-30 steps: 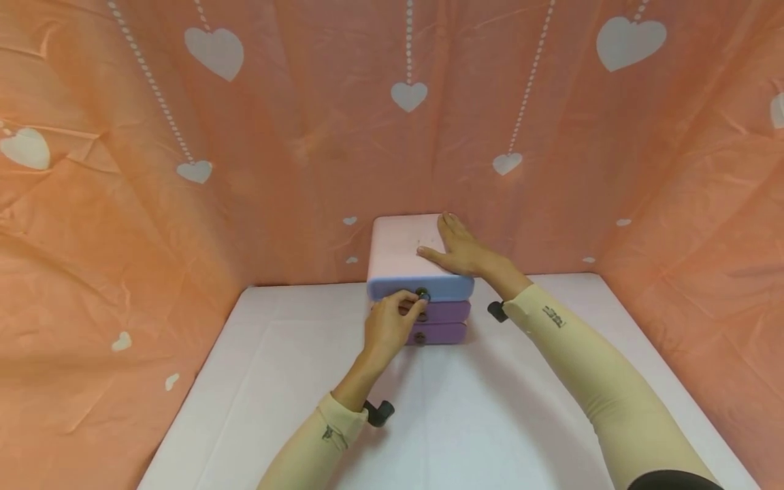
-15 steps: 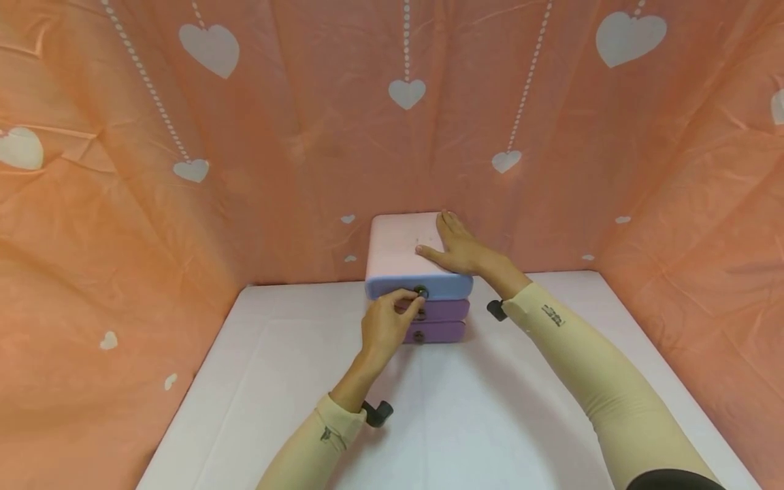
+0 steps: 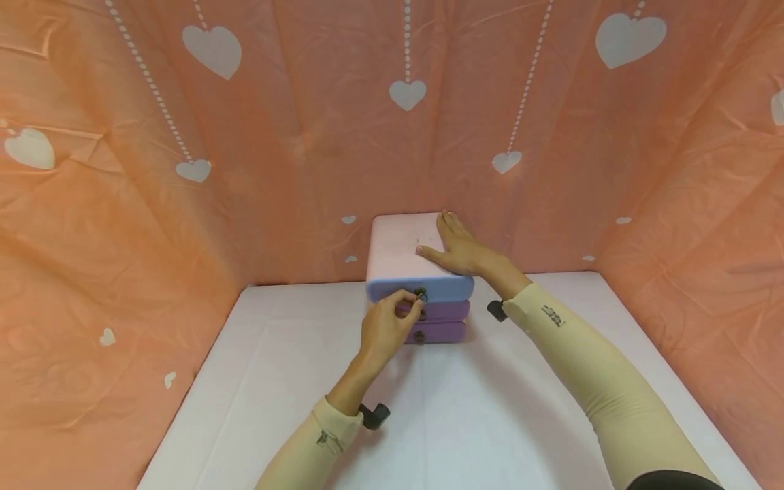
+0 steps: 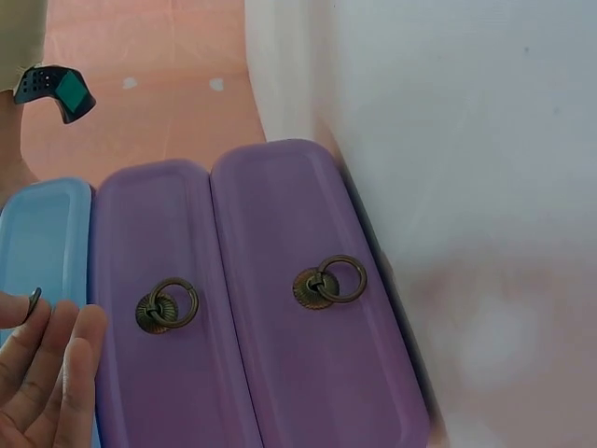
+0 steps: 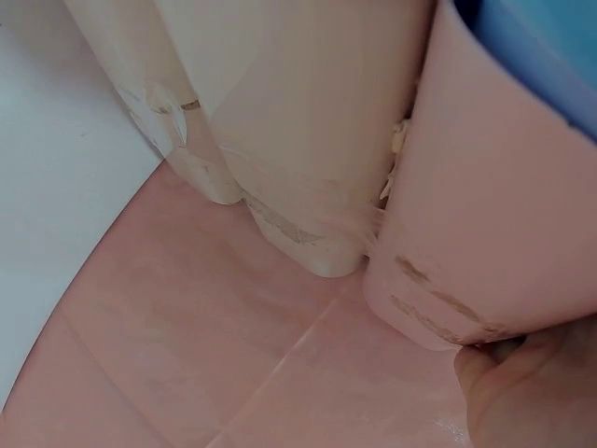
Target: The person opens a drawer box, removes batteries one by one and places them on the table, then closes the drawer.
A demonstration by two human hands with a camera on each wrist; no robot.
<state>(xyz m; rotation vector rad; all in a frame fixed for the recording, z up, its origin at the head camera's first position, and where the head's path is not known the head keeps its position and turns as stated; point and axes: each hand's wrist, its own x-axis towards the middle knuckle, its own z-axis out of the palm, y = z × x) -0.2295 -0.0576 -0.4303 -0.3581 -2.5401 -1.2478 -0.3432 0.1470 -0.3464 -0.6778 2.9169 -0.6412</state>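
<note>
Left hand (image 3: 383, 328) here, pinching the ring (image 4: 34, 303) on the blue drawer (image 3: 395, 288); right hand (image 3: 461, 253) spread on the box's pink top (image 3: 398, 241)! Two purple drawers (image 3: 448, 312) sit below, the whole stack at the back of the white table (image 3: 294, 388), before a heart-patterned orange curtain (image 3: 306, 136).

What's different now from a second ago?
Very little: the left hand has eased slightly left and back toward the person at the wrist. Nothing was newly taken hold of or let go. It keeps its grip on the ring of the blue drawer; the right hand stays spread on the pink top. The drawers show no visible shift.
</note>
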